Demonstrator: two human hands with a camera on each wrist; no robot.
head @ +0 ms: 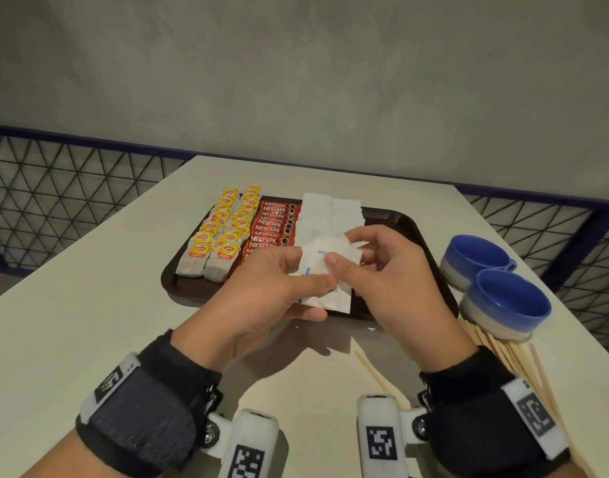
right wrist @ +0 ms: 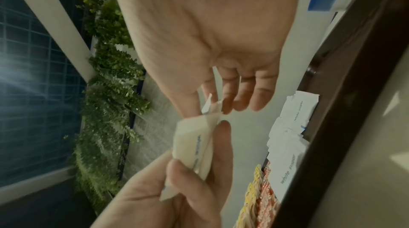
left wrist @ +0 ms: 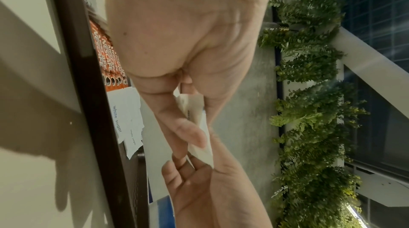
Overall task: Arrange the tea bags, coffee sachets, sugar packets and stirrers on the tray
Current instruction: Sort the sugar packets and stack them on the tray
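Observation:
A dark brown tray (head: pixel 405 219) lies on the table. It carries yellow-tagged tea bags (head: pixel 220 236) at the left, red coffee sachets (head: pixel 272 225) in the middle and white sugar packets (head: pixel 327 212) to their right. Above the tray's near edge my left hand (head: pixel 279 288) grips a small stack of white sugar packets (head: pixel 325 281) (left wrist: pixel 199 126) (right wrist: pixel 197 147). My right hand (head: pixel 382 267) pinches the top packet of that stack between thumb and forefinger. Wooden stirrers (head: pixel 510 360) lie on the table at the right, off the tray.
Two blue-lined cups (head: pixel 503 298) stand right of the tray, close to my right wrist. One stirrer (head: pixel 375 374) lies apart near the front. A wire mesh railing (head: pixel 54 188) runs behind the table edges.

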